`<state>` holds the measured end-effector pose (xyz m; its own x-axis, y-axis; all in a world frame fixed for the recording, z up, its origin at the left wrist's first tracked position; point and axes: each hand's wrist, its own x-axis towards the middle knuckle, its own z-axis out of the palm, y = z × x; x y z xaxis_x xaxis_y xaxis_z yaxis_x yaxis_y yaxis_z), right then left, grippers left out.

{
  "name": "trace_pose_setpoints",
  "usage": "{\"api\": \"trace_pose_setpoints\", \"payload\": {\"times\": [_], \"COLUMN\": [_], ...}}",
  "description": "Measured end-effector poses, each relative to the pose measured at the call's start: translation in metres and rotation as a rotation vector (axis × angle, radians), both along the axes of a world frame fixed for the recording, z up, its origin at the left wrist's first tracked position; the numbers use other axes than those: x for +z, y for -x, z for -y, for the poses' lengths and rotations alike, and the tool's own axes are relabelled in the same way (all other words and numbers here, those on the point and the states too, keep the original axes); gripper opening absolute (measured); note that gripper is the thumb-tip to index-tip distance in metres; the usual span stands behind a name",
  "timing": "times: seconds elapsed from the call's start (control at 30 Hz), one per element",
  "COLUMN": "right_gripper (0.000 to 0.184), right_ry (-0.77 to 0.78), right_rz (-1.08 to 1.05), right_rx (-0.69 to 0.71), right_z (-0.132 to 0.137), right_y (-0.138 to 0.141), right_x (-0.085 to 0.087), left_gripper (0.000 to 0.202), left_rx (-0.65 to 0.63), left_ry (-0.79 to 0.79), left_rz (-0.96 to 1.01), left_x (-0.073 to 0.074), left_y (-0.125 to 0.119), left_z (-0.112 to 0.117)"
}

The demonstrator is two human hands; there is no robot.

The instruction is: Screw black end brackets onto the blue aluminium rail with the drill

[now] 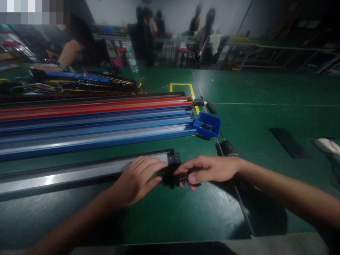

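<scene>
A long silver rail with black edges [79,173] lies across the near table, its right end capped by a dark end piece [173,158]. My left hand [138,179] rests over the rail near that end, fingers stretched out and thumb apart. Just beyond its fingertips is a small black part [170,177], blurred and partly covered. My right hand [207,170] comes from the right with bent fingers closed on the right side of this black part. What exactly sits between its fingertips is smeared and hard to see.
Behind lie several blue rails [106,132] and red rails [106,107]. A blue bin [207,124] with dark pieces stands at their right end. A dark flat strip [288,142] and a black tool [228,148] lie to the right. A person's arm [70,53] is at the back left, near wires.
</scene>
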<state>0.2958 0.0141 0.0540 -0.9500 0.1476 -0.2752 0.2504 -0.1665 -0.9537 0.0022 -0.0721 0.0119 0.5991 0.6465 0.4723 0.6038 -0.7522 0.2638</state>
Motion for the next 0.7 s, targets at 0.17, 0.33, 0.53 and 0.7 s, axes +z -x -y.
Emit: {"api": "trace_pose_setpoints", "payload": {"times": [0.17, 0.33, 0.53, 0.7], "right_gripper": [0.058, 0.064, 0.102, 0.110], "right_ry": [0.217, 0.442, 0.584, 0.659], "right_rz": [-0.122, -0.128, 0.006, 0.086], "right_rx": [-0.147, -0.220, -0.208, -0.344], "right_z": [0.037, 0.053, 0.068, 0.073], "right_y": [0.010, 0.013, 0.019, 0.022], "right_x": [-0.038, -0.062, -0.088, -0.099], "left_gripper": [0.026, 0.018, 0.023, 0.019], "left_rx": [-0.155, -0.112, -0.083, -0.051], "left_ry": [0.170, 0.373, 0.326, 0.154], "left_rz": [0.157, 0.302, 0.305, 0.286], "left_x": [-0.003, -0.021, -0.035, -0.042], "left_y": [-0.032, -0.041, -0.047, -0.053], "left_z": [0.017, 0.024, 0.022, 0.020]}}
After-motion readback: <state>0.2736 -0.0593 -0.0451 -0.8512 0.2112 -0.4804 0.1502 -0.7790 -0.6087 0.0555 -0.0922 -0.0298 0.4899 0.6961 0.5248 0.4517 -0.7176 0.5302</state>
